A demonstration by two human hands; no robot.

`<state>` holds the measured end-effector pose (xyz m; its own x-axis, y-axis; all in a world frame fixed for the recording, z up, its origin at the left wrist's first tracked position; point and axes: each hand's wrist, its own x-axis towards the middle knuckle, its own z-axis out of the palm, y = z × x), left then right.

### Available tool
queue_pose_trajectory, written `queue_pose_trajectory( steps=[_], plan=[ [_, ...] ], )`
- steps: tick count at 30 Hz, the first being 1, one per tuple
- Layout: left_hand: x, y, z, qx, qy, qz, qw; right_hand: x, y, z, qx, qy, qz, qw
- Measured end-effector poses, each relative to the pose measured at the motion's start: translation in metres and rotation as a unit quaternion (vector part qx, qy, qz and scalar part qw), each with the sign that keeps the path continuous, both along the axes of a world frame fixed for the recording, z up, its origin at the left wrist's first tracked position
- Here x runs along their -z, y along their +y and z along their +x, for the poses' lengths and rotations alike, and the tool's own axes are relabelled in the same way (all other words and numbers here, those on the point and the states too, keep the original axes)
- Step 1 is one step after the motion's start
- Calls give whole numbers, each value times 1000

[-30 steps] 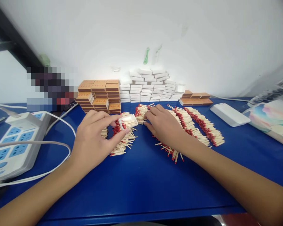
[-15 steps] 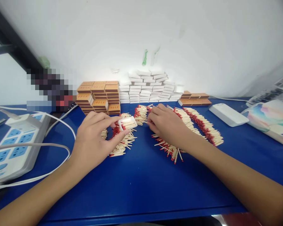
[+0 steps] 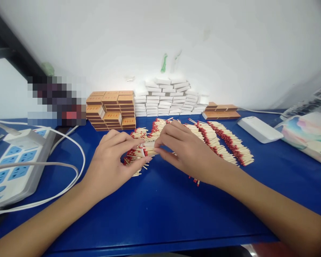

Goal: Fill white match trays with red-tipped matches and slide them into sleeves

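Observation:
My left hand (image 3: 116,153) is closed on a small white matchbox tray (image 3: 149,144), pinched between thumb and fingers and tilted. My right hand (image 3: 184,148) is at the tray's right end, thumb and fingertips pinched together; whatever lies between them is hidden. Loose red-headed matches (image 3: 130,157) lie beneath and behind the tray, partly covered by my left hand. More matches (image 3: 231,144) spread in slanting rows behind and to the right of my right hand.
Orange-brown matchboxes (image 3: 111,110) are stacked at the back left, beside piled white trays (image 3: 164,101). A few flat brown boxes (image 3: 221,115) lie farther right. A white block-shaped device (image 3: 259,129) and a colourful pack (image 3: 309,137) sit at right. A power strip (image 3: 18,160) with looping cables occupies the left.
My right hand has moved left from the match rows to the tray in my left hand. The tray has tilted, so the matches inside it show less.

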<state>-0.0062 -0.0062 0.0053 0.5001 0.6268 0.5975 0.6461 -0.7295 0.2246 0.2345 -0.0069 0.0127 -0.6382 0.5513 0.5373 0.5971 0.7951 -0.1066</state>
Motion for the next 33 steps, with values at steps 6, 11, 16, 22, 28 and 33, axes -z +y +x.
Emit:
queue_pose_trajectory(
  steps=[6, 11, 16, 22, 28, 33],
  plan=[
    [-1, -1, 0, 5, 1, -1, 1000, 3, 1, 2, 15, 0, 8, 1000],
    [0, -1, -1, 1, -1, 0, 1000, 0, -1, 4, 36, -6, 5, 999],
    [1, -2, -1, -3, -1, 2, 1000, 0, -2, 4, 36, 1, -2, 999],
    [-2, 2, -3, -4, -8, 8, 1000, 5, 1, 5, 26, 39, -13, 999],
    [-6, 3, -5, -23, -14, 15, 1000, 7, 2, 4, 29, 78, 9, 996],
    [-6, 4, -4, -66, -43, 5, 997, 14, 16, 12, 120, 55, -6, 991]
  ],
)
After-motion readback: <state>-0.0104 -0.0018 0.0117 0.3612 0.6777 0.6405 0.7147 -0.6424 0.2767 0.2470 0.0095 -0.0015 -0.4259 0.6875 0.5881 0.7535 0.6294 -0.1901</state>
